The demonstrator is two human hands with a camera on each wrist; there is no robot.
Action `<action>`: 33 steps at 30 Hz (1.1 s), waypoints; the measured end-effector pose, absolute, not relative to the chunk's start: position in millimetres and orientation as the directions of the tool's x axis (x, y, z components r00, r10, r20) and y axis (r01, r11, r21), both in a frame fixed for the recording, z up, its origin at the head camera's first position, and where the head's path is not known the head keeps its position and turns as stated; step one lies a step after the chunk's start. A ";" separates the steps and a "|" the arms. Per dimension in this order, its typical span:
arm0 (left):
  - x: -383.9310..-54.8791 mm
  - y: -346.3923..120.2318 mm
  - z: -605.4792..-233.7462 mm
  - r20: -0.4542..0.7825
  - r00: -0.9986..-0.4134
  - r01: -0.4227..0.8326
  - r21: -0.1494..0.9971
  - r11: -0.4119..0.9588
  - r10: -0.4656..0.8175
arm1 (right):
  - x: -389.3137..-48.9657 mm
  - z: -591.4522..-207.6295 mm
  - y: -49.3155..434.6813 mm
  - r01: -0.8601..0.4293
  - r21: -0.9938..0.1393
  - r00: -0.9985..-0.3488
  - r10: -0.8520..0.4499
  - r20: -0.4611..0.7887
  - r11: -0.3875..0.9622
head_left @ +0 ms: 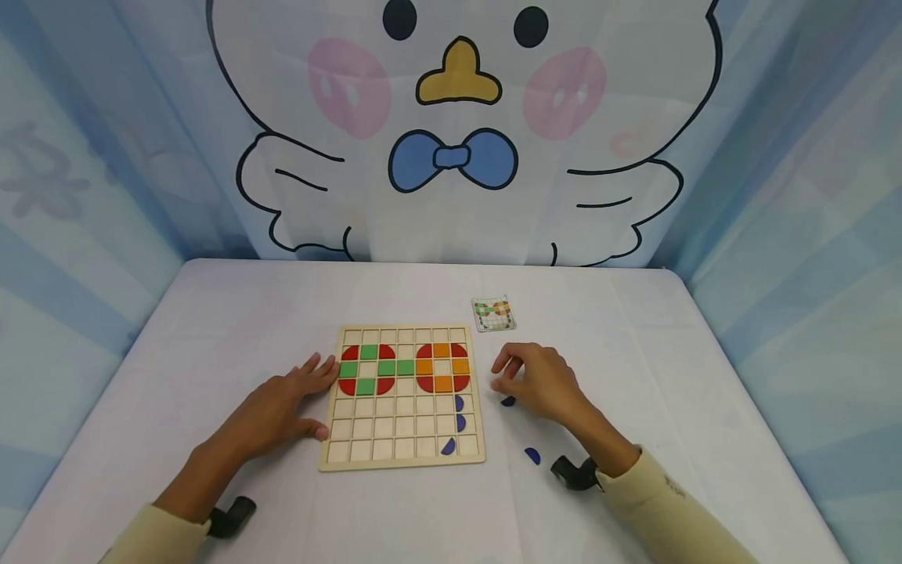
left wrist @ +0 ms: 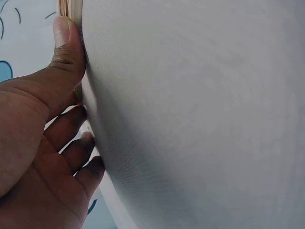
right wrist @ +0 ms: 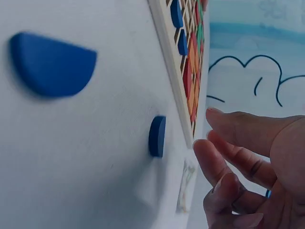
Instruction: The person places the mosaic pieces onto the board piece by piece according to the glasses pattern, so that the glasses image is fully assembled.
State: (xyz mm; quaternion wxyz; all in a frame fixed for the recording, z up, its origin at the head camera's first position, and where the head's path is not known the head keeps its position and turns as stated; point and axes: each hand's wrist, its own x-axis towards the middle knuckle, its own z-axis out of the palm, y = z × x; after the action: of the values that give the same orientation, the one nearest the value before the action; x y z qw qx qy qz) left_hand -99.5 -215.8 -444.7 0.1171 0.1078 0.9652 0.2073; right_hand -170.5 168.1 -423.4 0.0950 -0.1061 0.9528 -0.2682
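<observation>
A wooden grid board lies on the table, bearing red, green and orange pieces in two ring patterns. Three blue half-circle pieces sit in cells at its right side. My left hand rests at the board's left edge, thumb against the rim and fingers spread. Right of the board, my right hand hovers over a loose blue half-circle. Its thumb and fingers are loosely bent, with a gap and nothing between them. Another blue half-circle lies nearer the right wrist.
Above the board's top right corner lies a small pattern card printed with a coloured grid. A white cloth covers the table. Behind it hangs a curtain with a cartoon figure. Black wrist cameras sit on both wrists.
</observation>
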 end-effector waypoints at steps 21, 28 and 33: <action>-99.4 -217.2 -449.0 -0.162 -0.952 0.169 0.429 0.887 0.260 | -160.2 -434.2 184.8 -0.200 -0.435 -0.938 -0.299 -0.174 0.878; -99.5 -216.7 -449.4 -0.170 -0.952 0.164 0.421 0.892 0.255 | -155.2 -434.9 183.0 -0.202 -0.427 -0.932 -0.307 -0.193 0.882; -100.0 -216.7 -450.2 -0.175 -0.951 0.161 0.424 0.891 0.255 | -153.1 -435.3 182.3 -0.222 -0.424 -0.920 -0.333 -0.206 0.878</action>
State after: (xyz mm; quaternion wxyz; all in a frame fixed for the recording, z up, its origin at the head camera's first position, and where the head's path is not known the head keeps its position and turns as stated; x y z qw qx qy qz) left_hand -100.0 -216.7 -450.2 0.1140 0.1078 0.9657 0.2070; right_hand -153.1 182.3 -435.3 0.1377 -0.1446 0.9591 -0.2005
